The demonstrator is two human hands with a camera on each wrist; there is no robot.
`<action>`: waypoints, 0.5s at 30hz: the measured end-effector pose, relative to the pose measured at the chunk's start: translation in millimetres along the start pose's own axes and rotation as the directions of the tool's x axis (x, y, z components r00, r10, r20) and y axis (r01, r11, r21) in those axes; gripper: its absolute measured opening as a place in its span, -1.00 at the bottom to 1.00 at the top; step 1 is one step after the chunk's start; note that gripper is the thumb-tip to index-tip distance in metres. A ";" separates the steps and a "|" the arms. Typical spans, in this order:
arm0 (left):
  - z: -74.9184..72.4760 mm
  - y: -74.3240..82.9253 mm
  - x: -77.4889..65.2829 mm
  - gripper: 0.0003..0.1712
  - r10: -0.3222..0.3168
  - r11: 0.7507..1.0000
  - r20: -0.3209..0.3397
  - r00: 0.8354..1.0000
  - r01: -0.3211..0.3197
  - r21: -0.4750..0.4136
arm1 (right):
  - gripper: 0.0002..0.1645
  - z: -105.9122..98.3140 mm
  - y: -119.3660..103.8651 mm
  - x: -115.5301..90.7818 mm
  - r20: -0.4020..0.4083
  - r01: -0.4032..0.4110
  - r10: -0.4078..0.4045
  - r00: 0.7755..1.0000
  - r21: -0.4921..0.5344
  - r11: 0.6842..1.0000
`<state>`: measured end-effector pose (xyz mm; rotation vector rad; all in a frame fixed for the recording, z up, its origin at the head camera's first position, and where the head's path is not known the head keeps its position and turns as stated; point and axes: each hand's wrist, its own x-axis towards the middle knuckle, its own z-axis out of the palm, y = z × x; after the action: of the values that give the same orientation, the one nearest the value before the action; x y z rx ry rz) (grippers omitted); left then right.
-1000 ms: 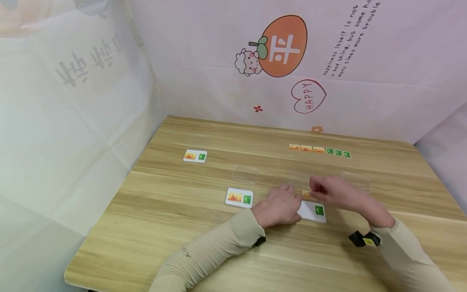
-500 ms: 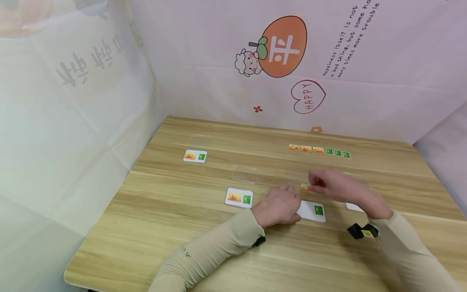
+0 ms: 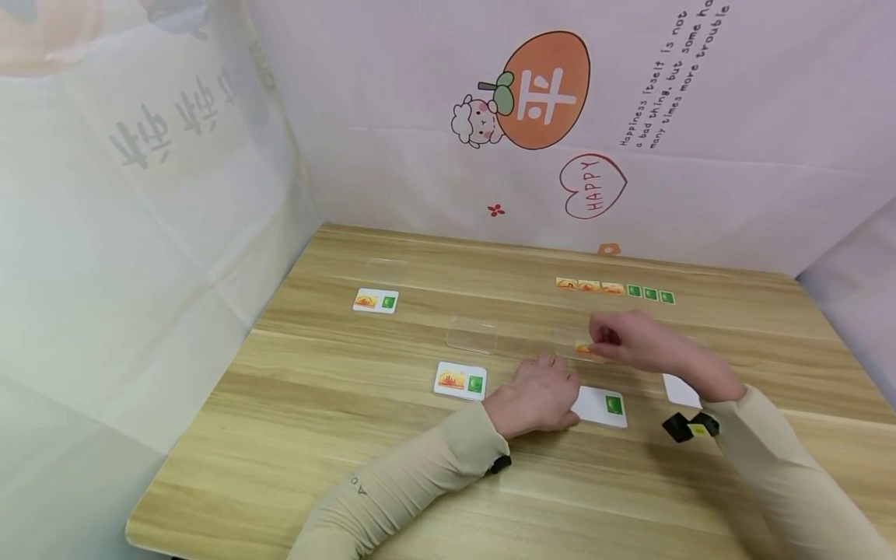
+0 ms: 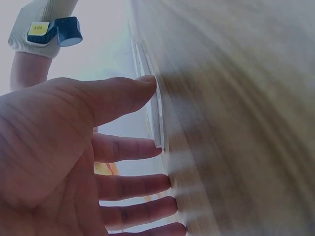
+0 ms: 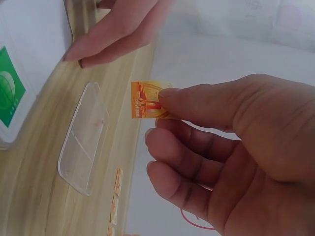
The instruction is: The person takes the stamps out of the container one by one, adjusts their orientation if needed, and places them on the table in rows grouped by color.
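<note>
A small orange sticker (image 5: 142,100) is raised off the bench (image 3: 315,435), pinched at one end between thumb and fingertips of the right hand (image 3: 633,342), whose other fingers curl loosely. In the head view it overlaps a clear cover (image 3: 564,339) beyond the white card (image 3: 593,406).

The left hand (image 3: 535,394) has long, slightly spread fingers; its thumb and forefinger touch that card's edge and the other fingertips rest on the bench. A green sticker (image 3: 614,404) sits at the card's right end. Leftward, a second card (image 3: 460,391) bears an orange and a green sticker, with another cover (image 3: 471,336) behind it; a similar card (image 3: 375,309) lies farther back. Part of a plain card (image 3: 679,391) shows beside the right wrist. Toward the far edge runs a row of three orange stickers (image 3: 589,286) and three green stickers (image 3: 651,295).

The bench is pale, streaked wood grain with a rounded near-left corner. Creased white sheets (image 3: 385,101) wall it at the back and left, the back one printed with a large orange fruit (image 3: 542,58), a little sheep (image 3: 476,124) and a red heart (image 3: 595,206) reading HAPPY; the left-hand prints look faded.

The pinched sticker is flat, yellow deepening to orange, with a reddish motif and tiny pale lettering; the thumb hides part of it.
</note>
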<state>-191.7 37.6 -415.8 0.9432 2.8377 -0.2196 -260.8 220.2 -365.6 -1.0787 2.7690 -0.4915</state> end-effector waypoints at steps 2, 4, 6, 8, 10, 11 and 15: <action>-0.3 0.2 0.0 -0.47 -0.002 1.000 0.001 1.000 0.002 -0.004 | -0.76 -0.8 1.6 2.7 0.003 -0.005 0.005 1.000 -0.002 1.000; -0.9 0.3 0.0 -0.47 -0.004 1.000 0.003 1.000 0.004 -0.005 | -0.77 -1.3 3.4 5.6 0.008 -0.015 0.015 1.000 -0.009 1.000; -1.0 0.4 0.1 -0.47 -0.005 1.000 0.003 1.000 0.005 0.000 | -0.77 -1.9 5.3 8.6 0.009 -0.021 0.021 1.000 -0.019 1.000; -1.1 0.5 0.1 -0.47 -0.005 1.000 0.003 1.000 0.005 0.004 | -0.78 -2.6 6.8 11.6 0.010 -0.023 0.023 1.000 -0.026 0.999; -1.0 0.6 0.1 -0.47 -0.003 1.000 0.002 1.000 0.003 0.003 | -0.78 -3.3 8.6 14.6 0.009 -0.021 0.021 1.000 -0.032 0.999; -0.9 0.6 0.1 -0.47 -0.003 1.000 0.002 1.000 0.003 0.000 | -0.78 -3.5 9.6 16.3 0.007 -0.018 0.018 1.000 -0.034 0.999; -0.5 0.4 -0.3 -0.47 0.000 1.000 -0.002 1.000 0.000 -0.011 | -0.79 -4.4 14.0 22.3 0.017 -0.027 0.028 0.999 -0.025 0.999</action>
<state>-191.3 37.8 -415.3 0.9411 2.8376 -0.2033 -287.1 215.9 -366.3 -1.0436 2.7779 -0.4440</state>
